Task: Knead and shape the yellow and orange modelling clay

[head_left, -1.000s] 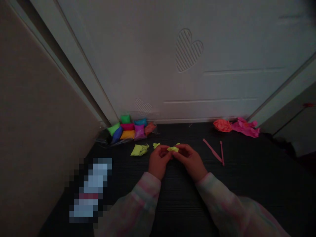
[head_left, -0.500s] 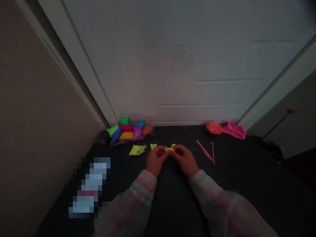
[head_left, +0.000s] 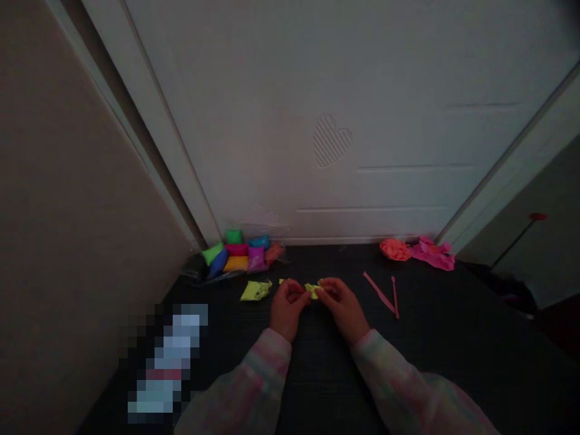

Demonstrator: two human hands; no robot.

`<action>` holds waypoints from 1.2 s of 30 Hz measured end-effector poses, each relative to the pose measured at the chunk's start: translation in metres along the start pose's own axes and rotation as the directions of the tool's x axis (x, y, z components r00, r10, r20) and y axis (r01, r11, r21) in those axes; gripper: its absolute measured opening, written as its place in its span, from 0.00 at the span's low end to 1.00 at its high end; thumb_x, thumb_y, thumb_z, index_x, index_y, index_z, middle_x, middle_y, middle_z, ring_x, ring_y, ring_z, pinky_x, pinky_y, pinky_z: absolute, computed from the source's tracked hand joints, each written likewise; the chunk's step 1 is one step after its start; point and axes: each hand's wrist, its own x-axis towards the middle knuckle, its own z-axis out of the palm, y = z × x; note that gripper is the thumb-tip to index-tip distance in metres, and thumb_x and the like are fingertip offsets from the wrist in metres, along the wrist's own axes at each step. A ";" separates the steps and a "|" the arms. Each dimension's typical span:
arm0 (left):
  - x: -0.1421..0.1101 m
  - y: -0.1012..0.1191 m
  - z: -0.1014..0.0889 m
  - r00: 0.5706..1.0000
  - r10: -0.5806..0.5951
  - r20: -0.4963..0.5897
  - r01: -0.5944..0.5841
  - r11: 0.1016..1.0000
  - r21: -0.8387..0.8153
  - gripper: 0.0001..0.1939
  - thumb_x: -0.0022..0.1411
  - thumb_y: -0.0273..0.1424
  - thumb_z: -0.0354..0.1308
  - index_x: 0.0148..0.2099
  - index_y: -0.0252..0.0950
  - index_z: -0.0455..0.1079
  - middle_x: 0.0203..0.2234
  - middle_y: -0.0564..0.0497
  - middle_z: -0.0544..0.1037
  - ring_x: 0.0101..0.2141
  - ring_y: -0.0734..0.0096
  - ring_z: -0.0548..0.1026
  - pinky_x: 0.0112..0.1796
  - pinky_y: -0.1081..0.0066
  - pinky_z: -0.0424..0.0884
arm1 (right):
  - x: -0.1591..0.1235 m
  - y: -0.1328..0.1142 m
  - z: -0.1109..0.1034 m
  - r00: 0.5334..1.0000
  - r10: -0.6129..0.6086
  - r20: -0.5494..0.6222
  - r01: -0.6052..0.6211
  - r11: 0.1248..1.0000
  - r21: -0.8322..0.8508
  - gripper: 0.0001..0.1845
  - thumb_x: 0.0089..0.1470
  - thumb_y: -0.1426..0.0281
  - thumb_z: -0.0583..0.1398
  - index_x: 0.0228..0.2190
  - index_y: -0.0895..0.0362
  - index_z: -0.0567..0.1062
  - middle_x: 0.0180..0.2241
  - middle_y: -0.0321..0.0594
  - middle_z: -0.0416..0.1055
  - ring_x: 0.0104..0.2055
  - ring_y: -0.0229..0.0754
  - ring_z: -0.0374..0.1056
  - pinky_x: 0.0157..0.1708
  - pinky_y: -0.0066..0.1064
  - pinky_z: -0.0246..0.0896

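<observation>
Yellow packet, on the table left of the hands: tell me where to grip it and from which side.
Grip the yellow packet by its left part, coming from above and the left, I'd judge. It lies flat; that part looks broad and smooth, while the right end is narrower and crumpled. The left hand and a small yellow piece sit beyond the right end, crowding that side.

- Looks like a room in a home; which room, I cannot tell.
- A white panel [head_left: 254, 121], like a door or cupboard front, stands behind the dark tabletop [head_left: 330, 386], with decorative ribbed hearts [head_left: 332, 142] in relief.
- A plain brownish wall [head_left: 54, 211] runs along the left.
- Bright little packets [head_left: 236, 249] and slim pink tools [head_left: 379, 292] suggest household crafts.
- Soft pastel sleeves [head_left: 267, 368] resemble loungewear.
</observation>
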 end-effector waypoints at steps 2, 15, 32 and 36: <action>-0.001 0.000 0.001 1.000 -0.018 0.021 0.017 0.999 0.045 0.08 0.39 0.29 0.57 0.25 0.32 0.63 0.19 0.55 0.67 0.20 0.79 0.67 0.25 0.75 0.65 | 0.000 0.000 0.000 1.000 0.018 -0.002 -0.018 1.000 0.012 0.10 0.37 0.67 0.58 0.25 0.56 0.64 0.23 0.33 0.66 0.28 0.35 0.63 0.30 0.27 0.56; -0.005 -0.002 0.008 0.974 -0.116 0.195 0.154 0.969 -0.196 0.12 0.40 0.26 0.57 0.32 0.31 0.65 0.28 0.49 0.71 0.29 0.74 0.69 0.34 0.69 0.65 | -0.002 -0.007 -0.008 0.998 -0.019 0.067 0.040 0.949 -0.313 0.10 0.39 0.65 0.56 0.27 0.56 0.71 0.30 0.37 0.70 0.35 0.39 0.63 0.37 0.30 0.55; -0.004 -0.004 0.004 0.959 -0.076 0.274 0.093 0.994 -0.050 0.11 0.41 0.28 0.55 0.31 0.31 0.60 0.18 0.55 0.68 0.17 0.80 0.66 0.21 0.76 0.63 | -0.007 -0.006 -0.006 0.953 -0.227 0.202 0.286 0.893 -0.346 0.15 0.43 0.67 0.53 0.37 0.53 0.65 0.36 0.39 0.60 0.37 0.37 0.59 0.34 0.29 0.56; -0.007 -0.004 0.005 0.974 -0.054 0.222 0.062 0.998 -0.028 0.14 0.38 0.27 0.58 0.29 0.34 0.57 0.15 0.58 0.67 0.16 0.78 0.66 0.19 0.75 0.63 | -0.007 -0.008 -0.006 0.930 -0.289 0.226 0.362 0.830 -0.425 0.09 0.42 0.66 0.54 0.27 0.54 0.71 0.30 0.38 0.63 0.36 0.38 0.60 0.36 0.30 0.54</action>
